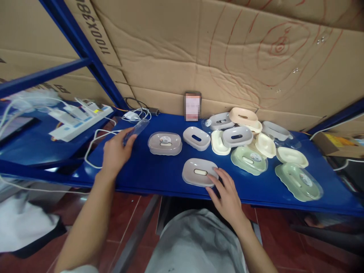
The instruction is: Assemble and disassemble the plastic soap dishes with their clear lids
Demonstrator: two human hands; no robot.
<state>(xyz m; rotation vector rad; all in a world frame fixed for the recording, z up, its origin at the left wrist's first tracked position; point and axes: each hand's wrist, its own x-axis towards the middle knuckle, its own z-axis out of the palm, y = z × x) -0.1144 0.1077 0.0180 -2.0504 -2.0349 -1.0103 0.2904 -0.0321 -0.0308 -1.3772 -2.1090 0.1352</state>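
My left hand [117,151] is raised over the left part of the table, pinching a clear plastic lid [137,131] between thumb and fingers. Near the front edge lies a grey soap dish [191,171] with a pale bar-shaped piece in its middle slot. My right hand [226,191] rests at this dish's right end, fingers spread and fingertips touching its rim. Behind and to the left sits another grey soap dish under a clear lid [165,144] with a round sticker. A grey soap dish with an open slot [196,138] is just right of it.
On the right, several cream, peach, grey and green soap dishes [248,160] lie in a loose group. A phone-like device [192,107] leans against the cardboard wall. A white power strip [82,123] and cables lie left, beside a blue frame post [106,81].
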